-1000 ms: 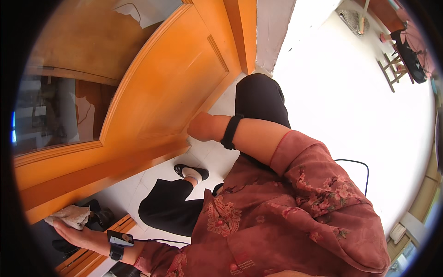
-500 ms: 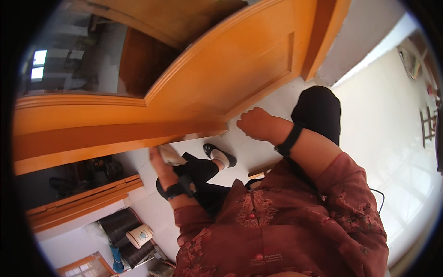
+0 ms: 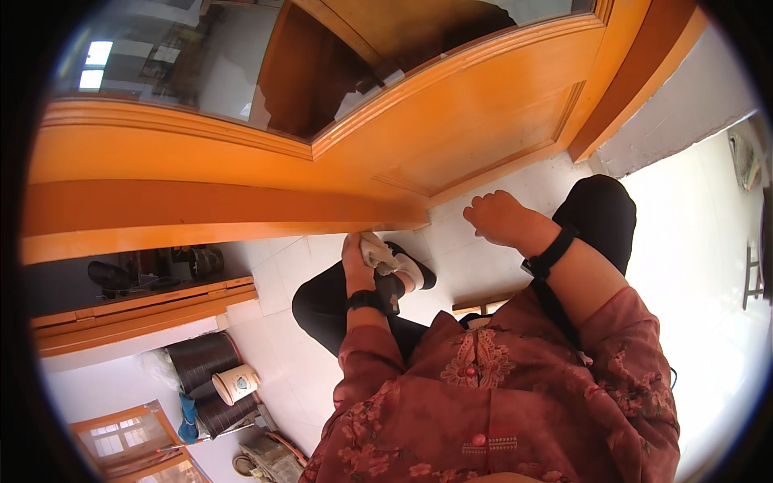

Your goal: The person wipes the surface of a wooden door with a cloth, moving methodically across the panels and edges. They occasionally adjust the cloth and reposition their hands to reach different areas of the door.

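Observation:
A pale, crumpled cloth (image 3: 376, 251) is gripped in my left hand (image 3: 354, 259), close below the lower edge of an orange wooden door (image 3: 463, 105) with a glass upper pane (image 3: 193, 56). Whether the cloth touches the door edge I cannot tell. My right hand (image 3: 501, 219) is curled in a loose fist just in front of the door's lower panel, with nothing seen in it. Black bands circle both wrists.
My knees in dark trousers and a dark shoe (image 3: 423, 278) are below my hands, over the pale tiled floor (image 3: 298, 338). At lower left stand a dark brown cylinder (image 3: 201, 366), a cream bucket (image 3: 235, 385) and a blue cloth (image 3: 188, 419). A wooden frame (image 3: 153, 310) lies at left.
My left hand has moved right along the door's lower edge with the cloth. My right hand stays curled, shifted right in view as the whole view swings.

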The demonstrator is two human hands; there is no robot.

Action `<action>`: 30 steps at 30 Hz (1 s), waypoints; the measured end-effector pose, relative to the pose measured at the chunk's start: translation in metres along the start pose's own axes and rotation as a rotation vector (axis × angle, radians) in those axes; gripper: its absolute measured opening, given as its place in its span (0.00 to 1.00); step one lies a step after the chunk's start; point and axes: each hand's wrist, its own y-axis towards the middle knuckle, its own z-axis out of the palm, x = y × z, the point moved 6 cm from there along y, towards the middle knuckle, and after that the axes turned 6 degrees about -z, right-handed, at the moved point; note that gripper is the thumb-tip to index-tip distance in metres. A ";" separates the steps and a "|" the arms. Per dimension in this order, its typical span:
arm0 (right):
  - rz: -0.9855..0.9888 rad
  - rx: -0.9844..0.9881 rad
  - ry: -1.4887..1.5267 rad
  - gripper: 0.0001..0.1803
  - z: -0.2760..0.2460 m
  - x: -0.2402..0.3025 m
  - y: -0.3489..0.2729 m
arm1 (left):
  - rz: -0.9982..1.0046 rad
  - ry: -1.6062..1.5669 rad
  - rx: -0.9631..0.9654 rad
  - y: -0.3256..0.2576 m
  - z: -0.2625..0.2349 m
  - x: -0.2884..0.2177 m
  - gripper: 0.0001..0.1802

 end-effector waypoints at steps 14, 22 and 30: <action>0.031 -0.029 0.031 0.13 -0.008 -0.004 -0.017 | 1.448 0.101 -0.087 -0.340 0.109 -0.292 0.28; 0.055 -0.037 0.030 0.11 -0.009 -0.008 -0.020 | 1.982 1.815 -1.100 -0.359 0.210 -0.291 0.19; 0.029 -0.024 0.039 0.15 -0.016 0.000 -0.028 | 1.645 2.284 -0.479 -0.260 0.210 -0.190 0.09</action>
